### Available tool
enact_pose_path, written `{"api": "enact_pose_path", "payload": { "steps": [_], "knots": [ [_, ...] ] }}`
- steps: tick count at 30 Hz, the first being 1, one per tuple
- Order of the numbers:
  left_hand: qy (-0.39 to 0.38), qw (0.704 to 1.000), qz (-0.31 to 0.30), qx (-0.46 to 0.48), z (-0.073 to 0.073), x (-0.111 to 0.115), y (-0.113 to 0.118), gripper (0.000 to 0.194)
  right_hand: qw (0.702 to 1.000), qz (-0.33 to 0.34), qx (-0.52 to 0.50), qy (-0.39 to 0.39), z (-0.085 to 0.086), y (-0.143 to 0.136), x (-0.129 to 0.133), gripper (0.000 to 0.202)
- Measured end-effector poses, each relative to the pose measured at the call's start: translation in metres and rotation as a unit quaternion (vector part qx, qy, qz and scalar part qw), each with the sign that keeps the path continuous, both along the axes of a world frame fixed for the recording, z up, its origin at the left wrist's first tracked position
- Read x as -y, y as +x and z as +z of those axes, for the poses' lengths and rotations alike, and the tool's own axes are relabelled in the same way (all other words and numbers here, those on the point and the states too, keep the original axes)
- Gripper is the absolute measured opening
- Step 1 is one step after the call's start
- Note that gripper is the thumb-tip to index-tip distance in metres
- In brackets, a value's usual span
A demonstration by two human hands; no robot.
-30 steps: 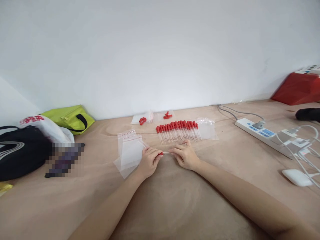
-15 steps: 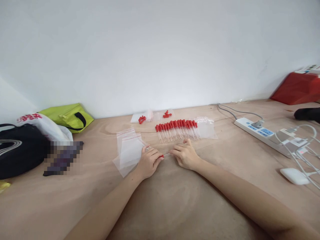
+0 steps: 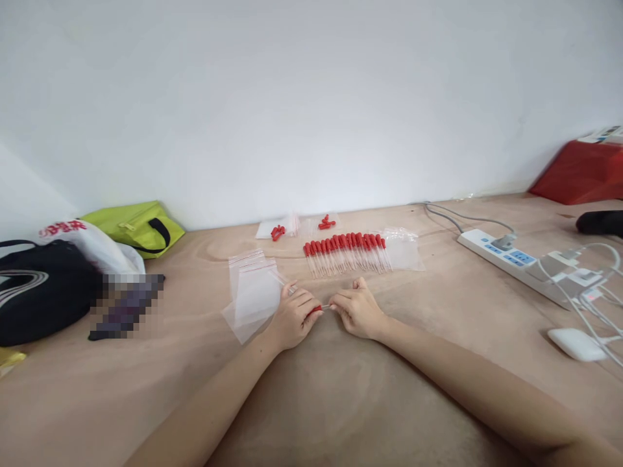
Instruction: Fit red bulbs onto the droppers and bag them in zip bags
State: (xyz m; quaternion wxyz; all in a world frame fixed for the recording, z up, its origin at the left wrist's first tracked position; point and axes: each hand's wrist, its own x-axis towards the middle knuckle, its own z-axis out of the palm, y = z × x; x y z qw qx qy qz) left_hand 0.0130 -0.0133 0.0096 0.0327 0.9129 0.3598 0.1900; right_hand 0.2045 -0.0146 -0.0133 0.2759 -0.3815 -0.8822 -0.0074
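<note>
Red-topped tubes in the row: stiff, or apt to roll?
Probably fairly stiff: the red-topped tubes have straight, clear stems. They look rounded, so a nudge might roll them, though close neighbours could limit that. Slim, so likely light, perhaps heavier at the bulkier red ends.

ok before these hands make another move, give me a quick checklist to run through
1. Left hand has its grip on the red cap: ok.
2. Right hand pinches the thin clear tube: ok.
3. Tube fully seated in the cap: cannot tell, the fingers hide the join.
4. Row of red-capped tubes beyond the hands, not touched by them: ok.
5. Clear bags lying apart from each other: not ok, they overlap.
6. Right forearm off the power strip: ok.
</note>
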Motion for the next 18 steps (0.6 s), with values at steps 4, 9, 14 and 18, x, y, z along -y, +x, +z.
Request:
{"api": "enact_pose_path", "payload": {
  "steps": [4, 9, 14, 18],
  "knots": [
    [0.005, 1.000, 0.000, 0.000, -0.001, 0.000, 0.000, 0.022, 1.000, -0.004, 0.007, 0.006, 0.001, -0.001, -0.001, 0.022],
    [0.027, 0.999, 0.034, 0.013, -0.002, -0.003, 0.000, 0.022, 0.999, -0.006, 0.031, 0.031, 0.006, -0.001, -0.004, 0.024],
    [0.082, 0.992, 0.097, 0.013, -0.005, -0.006, -0.003, 0.022, 0.996, -0.024, 0.064, 0.052, 0.012, 0.003, -0.006, 0.022],
    [0.086, 0.968, 0.234, -0.005, -0.009, -0.004, -0.004, 0.037, 0.990, -0.139, -0.016, -0.032, 0.017, 0.009, -0.017, 0.020]
  ]
}}
